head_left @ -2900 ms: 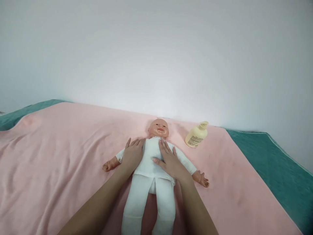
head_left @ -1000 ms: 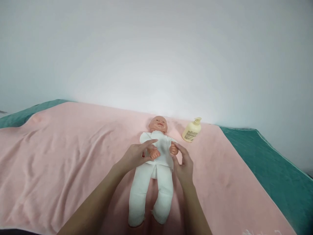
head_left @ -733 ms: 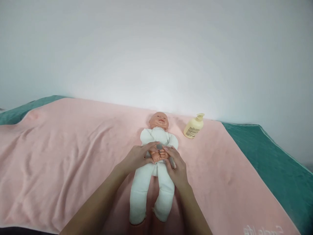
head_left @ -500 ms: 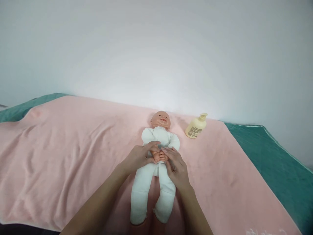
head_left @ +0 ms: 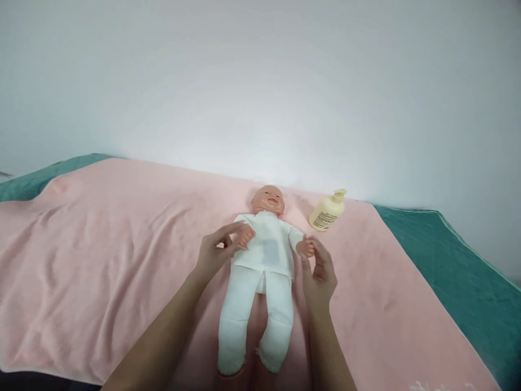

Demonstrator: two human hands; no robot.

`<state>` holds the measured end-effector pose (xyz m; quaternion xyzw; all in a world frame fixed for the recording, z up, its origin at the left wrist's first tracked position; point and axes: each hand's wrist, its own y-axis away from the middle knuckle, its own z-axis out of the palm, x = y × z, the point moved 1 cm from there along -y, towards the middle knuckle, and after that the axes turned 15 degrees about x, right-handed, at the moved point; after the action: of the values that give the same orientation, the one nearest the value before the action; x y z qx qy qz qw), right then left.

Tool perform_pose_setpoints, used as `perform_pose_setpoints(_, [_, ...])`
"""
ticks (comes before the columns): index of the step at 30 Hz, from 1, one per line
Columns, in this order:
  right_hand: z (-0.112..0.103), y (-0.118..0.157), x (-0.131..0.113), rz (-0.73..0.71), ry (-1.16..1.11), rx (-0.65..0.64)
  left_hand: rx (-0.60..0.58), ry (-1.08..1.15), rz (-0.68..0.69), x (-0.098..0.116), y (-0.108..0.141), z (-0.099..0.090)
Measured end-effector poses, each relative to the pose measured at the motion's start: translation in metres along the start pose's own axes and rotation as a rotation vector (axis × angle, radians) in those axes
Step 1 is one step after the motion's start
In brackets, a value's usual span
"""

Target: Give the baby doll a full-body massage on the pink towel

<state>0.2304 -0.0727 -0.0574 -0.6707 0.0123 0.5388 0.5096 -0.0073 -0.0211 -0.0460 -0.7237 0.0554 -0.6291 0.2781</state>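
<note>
A baby doll (head_left: 264, 247) in white cloth lies on its back, its head (head_left: 268, 200) toward the wall and its legs toward me. My left hand (head_left: 217, 250) pinches the doll's hand (head_left: 246, 237) on the left side between thumb and fingers. On the other side, my right hand (head_left: 319, 274) grips the doll's other hand (head_left: 305, 248) at its outer edge. Both doll arms are spread apart, and a greyish patch shows on the chest.
A pale yellow pump bottle (head_left: 326, 212) stands right of the doll's head. Beneath everything spreads a wrinkled pink blanket (head_left: 122, 260), over a green cover (head_left: 443, 255) that shows at both sides. A plain pale wall (head_left: 260, 92) rises behind.
My hands have moved apart, carrying the doll's hands from together over its belly out to either side. The doll's chest is now uncovered. The bottle stays in place.
</note>
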Motion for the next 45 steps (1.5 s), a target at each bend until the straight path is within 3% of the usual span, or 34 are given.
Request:
perform_pose_setpoints(4, [-0.012, -0.016, 0.011, 0.243, -0.007, 0.286, 0.417, 0.166, -0.251, -0.004, -0.010, -0.010])
perform_pose_setpoints(8, [-0.031, -0.024, 0.041, 0.531, -0.039, 0.410, 0.667, 0.360, -0.558, -0.020, -0.017, -0.017])
perform_pose_setpoints(13, [-0.048, -0.026, 0.082, 0.791, -0.206, 0.493, 0.784, 0.651, -0.914, -0.048, -0.022, -0.025])
perform_pose_setpoints(18, [-0.048, -0.027, 0.094, 0.863, -0.265, 0.532, 0.766, 0.657, -0.955, -0.056, -0.022, -0.027])
perform_pose_setpoints(22, [-0.046, -0.025, 0.083, 0.833, -0.213, 0.519, 0.707, 0.434, -0.870, -0.044, -0.019, -0.029])
perform_pose_setpoints(26, [-0.038, -0.024, 0.060, 0.701, -0.149, 0.454, 0.677, 0.369, -0.631, -0.024, -0.018, -0.023])
perform_pose_setpoints(29, [-0.025, -0.021, 0.036, 0.511, -0.073, 0.453, 0.612, 0.300, -0.437, -0.011, -0.012, -0.012])
perform_pose_setpoints(34, [-0.004, -0.004, 0.008, 0.245, 0.004, 0.297, 0.308, 0.058, -0.189, -0.001, 0.010, 0.007])
perform_pose_setpoints(40, [0.005, 0.017, 0.003, -0.087, 0.096, -0.134, -0.096, -0.016, 0.301, -0.005, 0.026, 0.023])
perform_pose_setpoints(45, [0.009, 0.016, 0.003, -0.315, 0.095, -0.252, -0.248, -0.026, 0.403, -0.007, 0.024, 0.026])
